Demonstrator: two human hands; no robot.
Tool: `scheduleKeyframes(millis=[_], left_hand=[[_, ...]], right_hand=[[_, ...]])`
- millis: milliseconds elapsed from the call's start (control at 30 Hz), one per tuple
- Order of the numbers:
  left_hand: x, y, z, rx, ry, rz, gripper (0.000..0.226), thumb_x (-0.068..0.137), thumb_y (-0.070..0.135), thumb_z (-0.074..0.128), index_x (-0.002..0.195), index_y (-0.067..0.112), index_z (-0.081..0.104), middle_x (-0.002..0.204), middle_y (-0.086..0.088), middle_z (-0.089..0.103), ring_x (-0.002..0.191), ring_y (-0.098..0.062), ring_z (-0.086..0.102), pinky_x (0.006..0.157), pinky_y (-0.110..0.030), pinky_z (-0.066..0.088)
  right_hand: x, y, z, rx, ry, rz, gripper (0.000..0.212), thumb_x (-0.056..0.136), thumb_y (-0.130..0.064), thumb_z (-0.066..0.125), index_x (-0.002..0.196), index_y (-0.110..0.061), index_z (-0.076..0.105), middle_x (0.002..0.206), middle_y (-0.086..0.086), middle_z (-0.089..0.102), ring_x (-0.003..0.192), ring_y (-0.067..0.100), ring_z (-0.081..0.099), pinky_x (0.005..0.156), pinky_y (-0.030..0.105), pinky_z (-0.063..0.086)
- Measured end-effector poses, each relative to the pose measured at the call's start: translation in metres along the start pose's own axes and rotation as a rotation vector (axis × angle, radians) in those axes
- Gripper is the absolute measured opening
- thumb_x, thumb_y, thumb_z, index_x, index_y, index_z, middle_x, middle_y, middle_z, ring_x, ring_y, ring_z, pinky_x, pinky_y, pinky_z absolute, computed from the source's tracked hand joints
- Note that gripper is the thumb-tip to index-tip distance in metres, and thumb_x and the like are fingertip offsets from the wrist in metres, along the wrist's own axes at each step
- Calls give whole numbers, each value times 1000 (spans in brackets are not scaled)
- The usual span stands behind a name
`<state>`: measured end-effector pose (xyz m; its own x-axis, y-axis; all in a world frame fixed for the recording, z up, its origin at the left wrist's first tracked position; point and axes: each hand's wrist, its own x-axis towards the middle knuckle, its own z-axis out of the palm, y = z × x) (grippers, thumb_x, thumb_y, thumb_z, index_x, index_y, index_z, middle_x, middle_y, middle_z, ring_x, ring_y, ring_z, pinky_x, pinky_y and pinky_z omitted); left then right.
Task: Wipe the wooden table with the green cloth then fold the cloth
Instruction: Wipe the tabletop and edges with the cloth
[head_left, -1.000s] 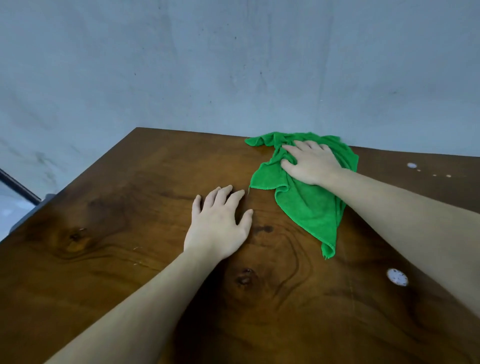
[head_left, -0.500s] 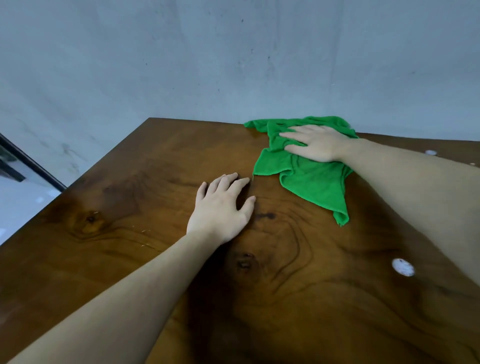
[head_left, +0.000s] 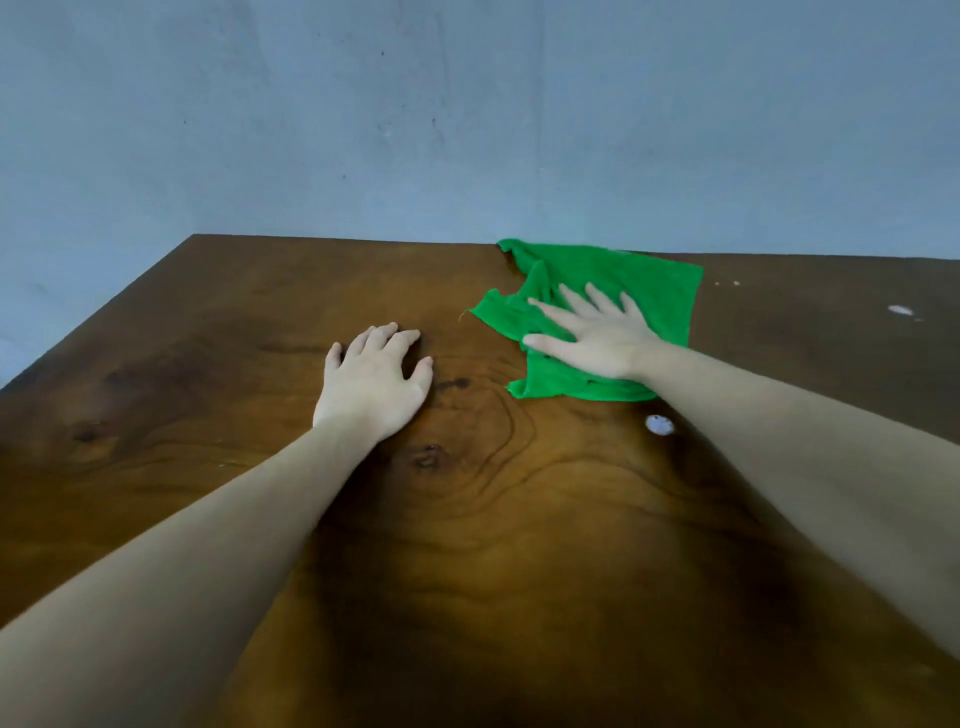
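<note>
— What sort of place did you work in there?

— You stood in a bare, plain room, most likely a home or a simple workroom; the view did not settle which. You had a dark wooden table (head_left: 467, 519) with bold grain and knots, pushed against a painted blue-grey wall (head_left: 467, 130) that was scuffed and speckled.

— Anything else that told you so?

— You saw pale spots (head_left: 660, 424) like dried paint on the tabletop, and a household green cloth (head_left: 654, 286) lay on it. No machines, shelves or signs showed.
</note>
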<state>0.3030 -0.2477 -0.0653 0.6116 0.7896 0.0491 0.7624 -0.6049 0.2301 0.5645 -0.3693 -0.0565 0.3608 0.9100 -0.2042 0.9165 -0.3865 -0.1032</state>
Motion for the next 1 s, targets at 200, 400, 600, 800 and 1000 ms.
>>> scheduleKeyframes(millis=[200,400,600,800,1000], left_hand=[[-1,3,-3,27,-28,15,54,100,54,29,150,33,35,161,2,28,151,-21,17,121,-52,9],[-7,17,-7,21,-55,34,52,101,48,35,150,29,38,160,-2,32,149,-25,24,122,-48,18],[-47,61,3,36,-113,200,54,102,50,30,153,34,30,163,4,24,152,-20,14,123,-42,10],[-76,69,6,50,-119,251,53,103,51,27,153,37,27,164,10,20,152,-14,10,122,-39,5],[-102,53,0,105,-186,258,55,103,54,17,156,41,14,166,10,8,153,-14,2,123,-41,2]], right_hand=[[-84,-20,21,-56,-10,-253,73,88,-82,6,156,-54,2,169,-11,-7,156,16,-12,125,53,-8],[-78,0,21,-60,55,-282,68,92,-80,12,155,-56,10,169,-16,4,156,13,0,125,46,-1],[-29,25,5,-39,36,-77,72,88,-86,14,154,-58,8,171,-6,-3,157,24,-6,125,54,-5],[-20,30,4,-10,41,129,75,93,-80,10,160,-46,4,171,-3,-3,157,29,-5,123,60,-4],[-86,-9,20,-53,56,-9,72,100,-68,11,162,-31,5,171,-4,-3,157,20,-6,124,57,-3]])
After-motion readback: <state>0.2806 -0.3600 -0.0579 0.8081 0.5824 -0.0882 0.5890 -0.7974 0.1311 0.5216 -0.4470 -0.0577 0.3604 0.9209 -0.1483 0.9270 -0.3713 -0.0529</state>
